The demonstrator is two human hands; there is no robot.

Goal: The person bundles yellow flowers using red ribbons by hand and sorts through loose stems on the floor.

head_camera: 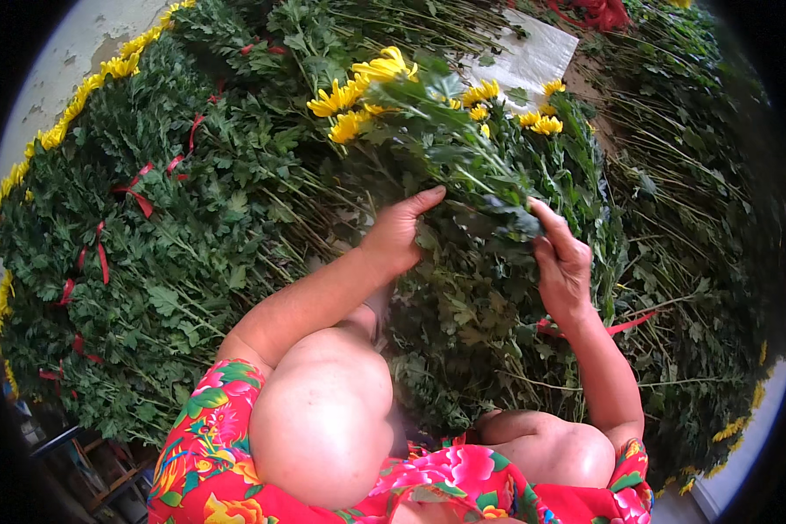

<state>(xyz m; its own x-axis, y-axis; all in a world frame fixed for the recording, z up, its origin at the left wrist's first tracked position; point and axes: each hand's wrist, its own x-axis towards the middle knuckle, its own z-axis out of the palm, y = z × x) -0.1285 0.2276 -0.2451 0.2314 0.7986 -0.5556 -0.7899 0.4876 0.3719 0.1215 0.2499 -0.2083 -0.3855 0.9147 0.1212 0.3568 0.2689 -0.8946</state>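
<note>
My right hand (563, 262) grips the leafy green stems of yellow chrysanthemums (462, 157) between thumb and fingers. The stems run up and to the left, with yellow flower heads (347, 98) at their upper end. To the left is my left hand (399, 229), thumb raised, against the underside of the foliage; leaves hide its fingers, so its hold cannot be told. More chrysanthemums with small yellow blooms (545, 124) lie just beyond my right hand. A red ribbon (632, 322) lies across the leaves beside my right forearm.
Stacked chrysanthemum bundles (170, 262) tied with red ribbons (102, 252) fill the left side. More stems (681, 196) are heaped at the right. A white plastic sheet (537, 49) and a tangle of red ribbon (593, 13) are at the top. Shelving (111, 481) stands lower left.
</note>
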